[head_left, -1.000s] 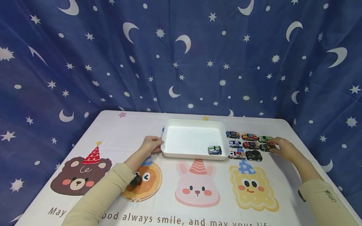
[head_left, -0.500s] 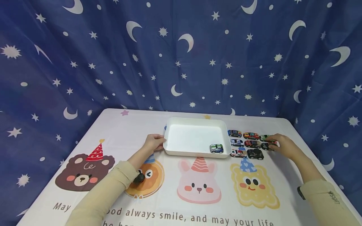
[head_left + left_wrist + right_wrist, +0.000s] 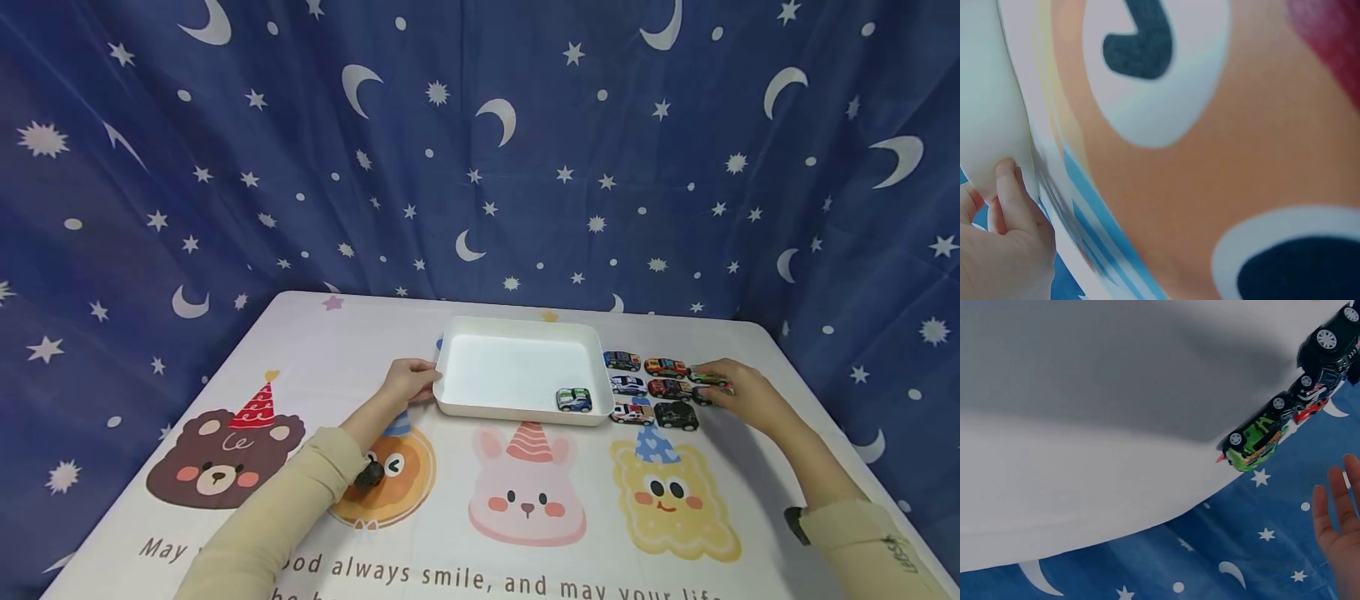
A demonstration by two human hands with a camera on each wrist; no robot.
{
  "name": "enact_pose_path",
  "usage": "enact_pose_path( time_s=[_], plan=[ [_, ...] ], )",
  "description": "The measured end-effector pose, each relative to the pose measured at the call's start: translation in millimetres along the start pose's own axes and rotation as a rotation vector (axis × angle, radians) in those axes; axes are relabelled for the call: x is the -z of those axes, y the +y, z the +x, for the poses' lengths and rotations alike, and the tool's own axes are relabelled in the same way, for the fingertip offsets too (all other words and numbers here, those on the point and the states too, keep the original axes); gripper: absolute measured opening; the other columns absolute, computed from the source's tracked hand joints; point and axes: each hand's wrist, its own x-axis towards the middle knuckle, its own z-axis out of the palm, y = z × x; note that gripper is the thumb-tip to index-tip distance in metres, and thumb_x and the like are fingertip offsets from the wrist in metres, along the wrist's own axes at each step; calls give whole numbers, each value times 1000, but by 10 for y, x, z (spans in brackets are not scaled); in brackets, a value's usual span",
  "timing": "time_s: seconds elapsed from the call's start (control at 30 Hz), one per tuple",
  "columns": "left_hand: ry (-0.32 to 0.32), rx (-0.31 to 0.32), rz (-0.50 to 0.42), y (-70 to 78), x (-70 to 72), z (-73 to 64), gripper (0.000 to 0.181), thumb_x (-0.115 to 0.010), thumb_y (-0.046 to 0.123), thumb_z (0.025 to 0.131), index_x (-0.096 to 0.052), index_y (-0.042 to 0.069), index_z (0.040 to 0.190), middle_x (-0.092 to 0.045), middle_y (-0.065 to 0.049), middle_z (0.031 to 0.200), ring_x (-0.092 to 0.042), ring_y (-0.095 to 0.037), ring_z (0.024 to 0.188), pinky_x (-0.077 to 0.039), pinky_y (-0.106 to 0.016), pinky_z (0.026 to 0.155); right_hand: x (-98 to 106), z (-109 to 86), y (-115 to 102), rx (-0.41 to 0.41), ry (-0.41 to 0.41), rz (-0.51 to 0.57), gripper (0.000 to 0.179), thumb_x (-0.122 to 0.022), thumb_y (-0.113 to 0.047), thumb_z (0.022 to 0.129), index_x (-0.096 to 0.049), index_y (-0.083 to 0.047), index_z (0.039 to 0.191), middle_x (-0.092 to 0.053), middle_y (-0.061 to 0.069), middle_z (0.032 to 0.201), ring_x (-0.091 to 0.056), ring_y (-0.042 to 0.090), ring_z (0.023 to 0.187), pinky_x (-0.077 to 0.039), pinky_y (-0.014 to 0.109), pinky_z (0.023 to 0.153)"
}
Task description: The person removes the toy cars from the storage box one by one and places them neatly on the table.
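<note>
At the left end of a white rectangular tray (image 3: 517, 362), my left hand (image 3: 408, 382) pinches the wall; the left wrist view shows the thumb on the outside of the tray (image 3: 991, 94). A small white, blue and green toy car (image 3: 574, 400) sits in the tray's near right corner. To the right, my right hand (image 3: 746, 396) hovers over the right end of a group of toy cars, partly covering a green toy car (image 3: 708, 377). In the right wrist view the fingers (image 3: 1341, 500) are extended and apart from the green car (image 3: 1254, 444).
Rows of toy cars stand close against the tray's right side, including a black one (image 3: 677, 415) and a red one (image 3: 670, 389). A printed tablecloth (image 3: 525, 483) covers the table. A blue star-and-moon curtain (image 3: 480, 167) hangs behind it.
My right hand has shifted slightly left over the end of the car group. The left hand stays on the tray, and the head view has moved a little.
</note>
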Motion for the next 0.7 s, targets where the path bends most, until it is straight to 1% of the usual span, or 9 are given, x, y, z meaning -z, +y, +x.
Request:
enact_pose_path(
  time_s=[0.1, 0.2, 0.23, 0.4, 0.53, 0.7],
  plan=[
    [0, 2, -2, 0, 13, -14, 26, -65, 9, 86, -63, -3, 109, -67, -17, 100, -65, -12, 67, -60, -26, 68, -2, 6, -53, 19, 8, 7, 35, -66, -1, 83, -60, 10, 115, -60, 31, 112, -56, 48, 102, -50, 58, 85],
    [8, 14, -7, 8, 15, -39, 28, -65, 9, 86, -63, -3, 111, -66, -17, 103, -64, -10, 65, -60, -24, 67, -4, 29, -128, 31, 1, 10, 35, -66, 0, 83, -60, 10, 115, -60, 31, 112, -56, 48, 103, -50, 58, 86],
    [19, 29, 2, 18, 10, -52, 29, -63, 8, 87, -61, -3, 114, -65, -18, 107, -64, -9, 66, -60, -25, 69, -6, 37, -155, 32, -6, 11, 35, -66, 0, 83, -60, 11, 115, -60, 31, 112, -56, 48, 104, -49, 58, 87],
    [19, 36, -8, 22, 2, -72, 31, -62, 8, 88, -60, -5, 116, -66, -16, 104, -60, -5, 61, -58, -19, 63, -35, 56, -275, 11, -54, 17, 34, -65, -3, 84, -60, 9, 116, -59, 31, 114, -54, 49, 107, -47, 60, 89],
    [8, 37, -13, 18, -2, -61, 31, -62, 8, 88, -60, -4, 116, -66, -15, 104, -61, -5, 61, -58, -18, 62, -65, 53, -322, 21, -69, 11, 33, -65, -4, 85, -60, 7, 116, -61, 29, 113, -55, 48, 106, -48, 59, 89],
    [10, 39, -6, 27, -8, -36, 31, -62, 8, 88, -60, -4, 117, -66, -17, 107, -60, -5, 61, -58, -18, 60, -90, 54, -365, 55, -60, 10, 33, -66, -3, 85, -61, 7, 115, -63, 27, 111, -58, 46, 104, -50, 58, 88]
  ],
)
